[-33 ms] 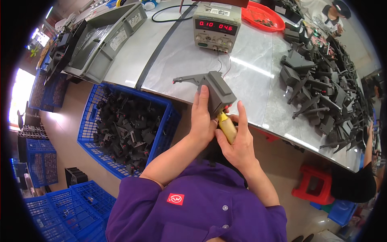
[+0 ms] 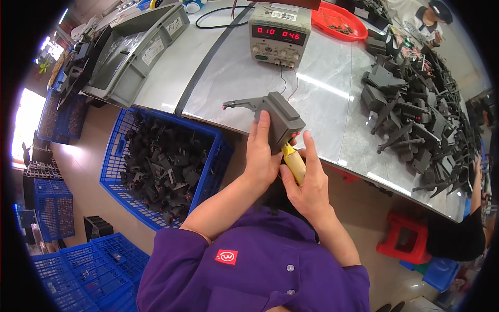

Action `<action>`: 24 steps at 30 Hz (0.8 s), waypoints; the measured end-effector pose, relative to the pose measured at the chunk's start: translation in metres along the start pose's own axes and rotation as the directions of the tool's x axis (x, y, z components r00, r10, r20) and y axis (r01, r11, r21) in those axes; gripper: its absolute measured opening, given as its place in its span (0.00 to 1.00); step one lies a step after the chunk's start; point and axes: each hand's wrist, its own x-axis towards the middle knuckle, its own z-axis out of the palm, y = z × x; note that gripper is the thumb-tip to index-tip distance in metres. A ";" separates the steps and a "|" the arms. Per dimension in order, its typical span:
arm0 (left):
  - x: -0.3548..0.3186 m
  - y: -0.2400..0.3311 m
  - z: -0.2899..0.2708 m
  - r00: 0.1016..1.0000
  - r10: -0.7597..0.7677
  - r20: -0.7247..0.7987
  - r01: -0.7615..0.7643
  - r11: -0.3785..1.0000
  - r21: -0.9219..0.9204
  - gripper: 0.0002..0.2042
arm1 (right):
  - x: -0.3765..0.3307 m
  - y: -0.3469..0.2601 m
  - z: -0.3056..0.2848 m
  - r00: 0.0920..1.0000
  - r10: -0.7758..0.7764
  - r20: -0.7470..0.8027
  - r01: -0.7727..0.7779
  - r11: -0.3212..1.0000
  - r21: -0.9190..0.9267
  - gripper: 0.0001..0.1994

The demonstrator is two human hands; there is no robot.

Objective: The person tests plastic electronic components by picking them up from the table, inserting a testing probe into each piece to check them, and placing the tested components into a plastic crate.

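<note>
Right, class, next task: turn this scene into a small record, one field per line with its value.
Left hand: holds a dark grey angular plastic housing
Right hand: grips a yellow tapered tool
Tool's narrow end: close to the housing; contact unclear
Work surface: glossy grey marbled bench
Beyond the housing: pale box-shaped power supply with red lit digits
Bench, right: heap of dark grey plastic parts
Person's left: blue plastic lattice crate of dark parts

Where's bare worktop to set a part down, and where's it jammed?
Worktop: bare right of the power supply and held grey housing, up to the dark parts heap. Second patch: between grey bin and dark seam. Crowded: worktop's right end, under that heap.
</note>
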 end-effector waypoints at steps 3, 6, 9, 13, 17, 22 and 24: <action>-0.005 -0.001 0.005 1.000 0.019 -0.003 -0.020 0.999 -0.032 0.14 | 0.005 -0.005 -0.008 1.000 0.005 0.020 -0.003 0.996 -0.091 0.31; -0.009 -0.001 0.010 1.000 0.010 -0.018 -0.010 1.000 -0.015 0.15 | 0.007 -0.006 -0.014 0.997 0.040 0.061 -0.032 0.992 -0.121 0.30; -0.011 -0.001 0.014 0.999 -0.006 -0.047 0.008 0.999 0.035 0.14 | 0.009 -0.006 -0.017 0.994 0.062 0.094 -0.052 0.993 -0.108 0.30; -0.015 0.005 0.012 0.994 -0.003 -0.109 0.009 0.998 0.054 0.16 | 0.013 -0.009 -0.015 0.991 0.032 0.128 -0.020 0.995 -0.099 0.29; -0.022 0.008 0.018 0.992 0.017 -0.127 -0.017 1.000 -0.001 0.19 | 0.003 -0.017 -0.005 0.993 0.117 -0.026 -0.118 0.992 -0.040 0.29; -0.023 0.006 0.005 0.954 0.291 0.070 -0.296 0.952 0.075 0.29 | -0.008 -0.006 0.006 0.998 -0.049 -0.043 0.047 0.998 -0.038 0.17; -0.027 0.018 -0.018 0.919 0.389 0.072 -0.392 0.871 0.297 0.29 | -0.007 -0.008 0.015 0.995 -0.027 0.094 0.024 0.999 0.040 0.16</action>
